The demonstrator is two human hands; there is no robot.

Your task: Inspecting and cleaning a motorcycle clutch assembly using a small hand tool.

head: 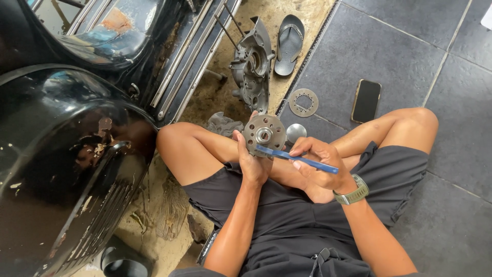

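The left hand is closed around a round grey metal hub, fingers wrapped behind its rim and thumb along the near edge, so that the flat face with its central bearing is turned up toward the camera. The right hand is closed on a blue-handled tool, pinched between thumb and fingers near the handle's far end, the working end laid against the lower edge of the hub face (whether it is a brush or a blade cannot be told).

The hub is held raised above the person's crossed legs, apparently so the face is well lit and within reach of the tool, and clear of the gritty floor. The left forearm rises steeply from the lap, wrist straight. The right forearm comes in from the right of the hub, wrist bent inward, a green wristwatch on it.

Beyond the hub lies a grey engine casing; just right of that a dark sandal. Right of the hub on the dark tiles lie a toothed ring plate and a black phone. Left of the hub stands a black scooter body.
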